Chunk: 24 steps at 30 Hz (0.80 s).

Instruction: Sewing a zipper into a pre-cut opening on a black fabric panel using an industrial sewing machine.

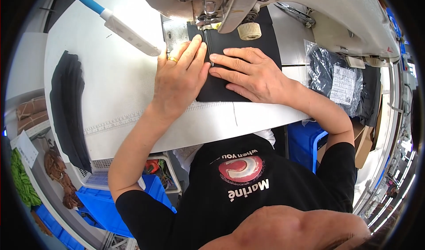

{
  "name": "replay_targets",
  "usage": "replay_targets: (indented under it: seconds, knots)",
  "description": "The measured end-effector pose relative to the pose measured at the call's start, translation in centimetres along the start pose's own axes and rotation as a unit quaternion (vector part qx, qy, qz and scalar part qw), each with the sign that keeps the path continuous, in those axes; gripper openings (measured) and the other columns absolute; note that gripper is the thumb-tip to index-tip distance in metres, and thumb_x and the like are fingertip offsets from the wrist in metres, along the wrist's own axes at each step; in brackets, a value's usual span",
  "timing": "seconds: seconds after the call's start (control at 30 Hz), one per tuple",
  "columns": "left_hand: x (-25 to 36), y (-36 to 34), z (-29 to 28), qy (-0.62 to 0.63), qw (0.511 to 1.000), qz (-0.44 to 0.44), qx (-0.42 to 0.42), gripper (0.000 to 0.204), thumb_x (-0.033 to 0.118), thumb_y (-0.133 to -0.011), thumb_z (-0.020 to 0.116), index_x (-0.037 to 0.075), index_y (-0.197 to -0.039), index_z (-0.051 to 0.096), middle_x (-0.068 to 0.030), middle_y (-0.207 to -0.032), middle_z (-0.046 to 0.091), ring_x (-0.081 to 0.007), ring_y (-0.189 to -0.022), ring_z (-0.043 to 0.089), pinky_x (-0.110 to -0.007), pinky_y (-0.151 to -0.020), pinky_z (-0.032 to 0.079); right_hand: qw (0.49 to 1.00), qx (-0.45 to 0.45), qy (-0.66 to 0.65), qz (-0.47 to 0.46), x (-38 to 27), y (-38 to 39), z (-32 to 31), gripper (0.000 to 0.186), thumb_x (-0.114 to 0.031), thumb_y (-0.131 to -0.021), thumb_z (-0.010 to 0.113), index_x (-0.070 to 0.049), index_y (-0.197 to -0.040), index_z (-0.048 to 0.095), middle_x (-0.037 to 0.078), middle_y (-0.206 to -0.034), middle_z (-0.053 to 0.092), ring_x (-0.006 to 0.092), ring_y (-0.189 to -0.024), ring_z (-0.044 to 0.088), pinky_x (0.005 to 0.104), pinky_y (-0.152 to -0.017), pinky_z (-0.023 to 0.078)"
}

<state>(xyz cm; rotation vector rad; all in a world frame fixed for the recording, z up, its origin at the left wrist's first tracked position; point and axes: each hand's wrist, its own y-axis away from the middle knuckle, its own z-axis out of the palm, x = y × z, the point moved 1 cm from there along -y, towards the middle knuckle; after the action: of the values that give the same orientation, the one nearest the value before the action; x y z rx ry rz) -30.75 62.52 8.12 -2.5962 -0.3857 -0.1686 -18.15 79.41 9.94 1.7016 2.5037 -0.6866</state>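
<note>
A piece of black fabric [221, 93] lies flat on the white table under the needle area of a sewing machine [177, 2]. A narrow seam or zipper line [209, 46] runs along it, toward the presser foot. My left hand [179, 79], a ring on one finger, rests on the fabric's left edge with fingers stretched toward the needle. Flat on the cloth lies my right hand [256, 75], its fingers pointing left and its fingertips beside the line. Both hands press on the fabric without gripping it. The machine head partly hides the fabric's far end.
A white bar on a blue cable [130, 33] reaches down beside my left hand. Bundled black strips [68, 113] lie at the table's left edge. A clear bag of dark cloth [332, 75] is at right. Blue bins [303, 139] stand below, and a printed ruler [115, 124] crosses the tabletop.
</note>
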Motion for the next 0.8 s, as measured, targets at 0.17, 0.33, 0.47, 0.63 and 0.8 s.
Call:
replay_targets:
  seconds: [0.17,0.33,0.47,0.63,0.8]
  knots:
    - [0.1,0.3,-0.2,-0.002,1.000,0.003,0.003,0.036,0.019,-0.082,0.071,0.006,-0.116,0.065,-0.0027,-0.126,0.059,-0.0185,-0.110,0.056,-0.045,-0.100,0.034,0.992,0.069,-0.103,0.034,1.9,-0.2,-0.2,0.037,-0.019,-0.084,0.068,-0.011,-0.120,0.061,0.006,-0.116,0.062,0.0260,-0.108,0.058,0.0374,-0.090,0.048]
    - [-0.4,0.2,-0.3,0.008,1.000,-0.005,0.006,0.036,0.024,-0.080,0.073,0.009,-0.113,0.067,-0.0007,-0.127,0.059,-0.0186,-0.111,0.057,-0.045,-0.100,0.034,0.654,0.040,-0.629,0.418,4.6,-2.9,-3.0,0.031,-0.025,-0.095,0.059,0.002,-0.108,0.061,0.009,-0.091,0.067,0.0124,-0.072,0.064,0.0227,-0.064,0.049]
    - [-0.7,-0.8,-0.1,0.013,1.000,-0.004,0.002,0.038,0.023,-0.077,0.075,0.008,-0.111,0.067,-0.0028,-0.122,0.061,-0.0196,-0.107,0.059,-0.042,-0.095,0.039,0.882,0.078,-0.409,0.222,4.6,-3.0,-1.8,0.031,-0.025,-0.090,0.064,-0.004,-0.113,0.062,0.007,-0.095,0.066,0.0170,-0.084,0.063,0.0286,-0.072,0.049]
    - [-1.2,-1.1,0.1,0.077,0.995,-0.047,-0.034,0.036,0.017,-0.076,0.076,0.007,-0.110,0.068,-0.0036,-0.120,0.063,-0.0191,-0.102,0.062,-0.040,-0.093,0.039,0.994,0.085,0.057,0.047,2.0,-2.1,0.8,0.038,-0.019,-0.076,0.074,-0.012,-0.112,0.064,0.004,-0.106,0.065,0.0236,-0.101,0.059,0.0364,-0.084,0.048]
    - [-1.6,-1.6,0.2,0.050,0.998,0.009,0.034,0.031,0.014,-0.075,0.076,0.006,-0.104,0.070,-0.0048,-0.112,0.067,-0.0192,-0.090,0.065,-0.036,-0.082,0.045,0.991,0.094,0.072,0.055,2.6,-2.4,0.9,0.027,-0.018,-0.077,0.073,-0.011,-0.103,0.066,0.004,-0.102,0.065,0.0249,-0.103,0.060,0.0377,-0.086,0.048]
